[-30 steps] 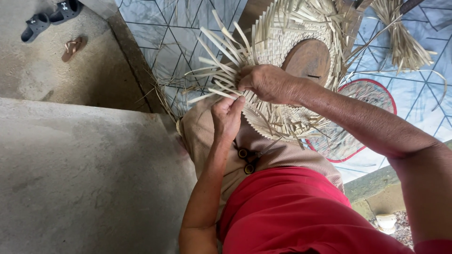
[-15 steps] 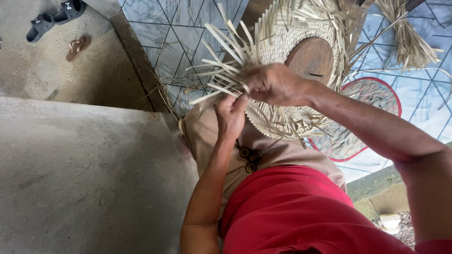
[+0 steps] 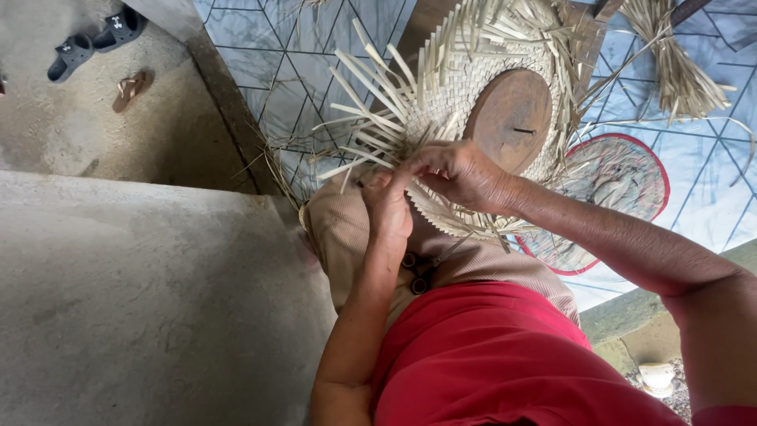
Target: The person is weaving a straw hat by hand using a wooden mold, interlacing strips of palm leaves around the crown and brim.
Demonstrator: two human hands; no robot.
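Fingertips of both hands vanish among woven straw strips (image 3: 394, 134).

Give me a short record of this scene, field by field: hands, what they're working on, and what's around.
left hand: pinching straw strips at the weave's edge
right hand: gripping strips beside the left
weave: round straw piece, loose strips fanning out, resting on the lap
wooden disc: at the weave's middle
scissors: on the lap
straw bundle: on the tiled floor
mat: red-edged, under the forearm
sandals: on concrete
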